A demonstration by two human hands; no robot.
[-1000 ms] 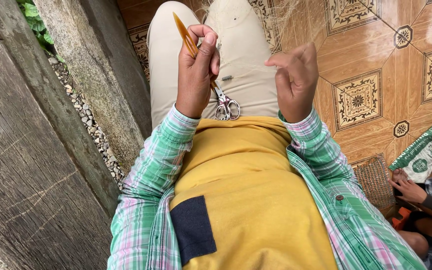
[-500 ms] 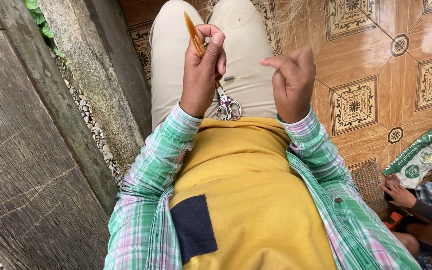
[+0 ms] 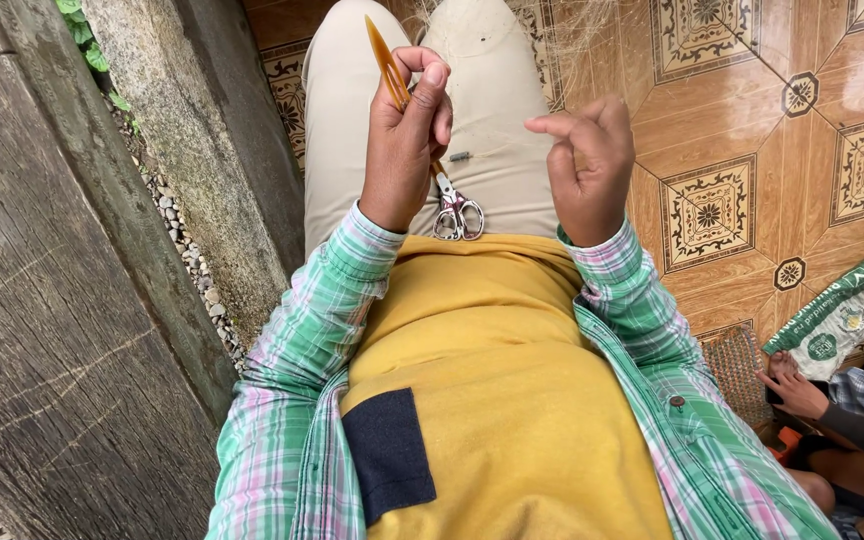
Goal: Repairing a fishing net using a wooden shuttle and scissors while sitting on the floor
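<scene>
I'm looking straight down over a lap in beige trousers, and I'll place everything from there. Above the lap's left thigh, the left hand is up, its grip closed tight on an amber netting needle: thumb and fingers pinch the lower part while the pointed tip sticks up and away from the body. The needle's slot shows clearly above the thumb. Over the right thigh, the right hand hovers with its fingers loosely curled and the forefinger pointing toward the left hand; I can't tell whether that grip has hold of anything, since any fine line there is too thin to see. Pale, hair-thin netting lies across the far end of the lap, by the knees. A small pair of silver scissors rests on the lap itself, between the two wrists, just at the hem of the yellow shirt. Left of the lap runs a weathered concrete kerb. Right of the lap, brown patterned floor tiles spread out, and at the lower right edge another person's hand sits near a green-and-white bag.
</scene>
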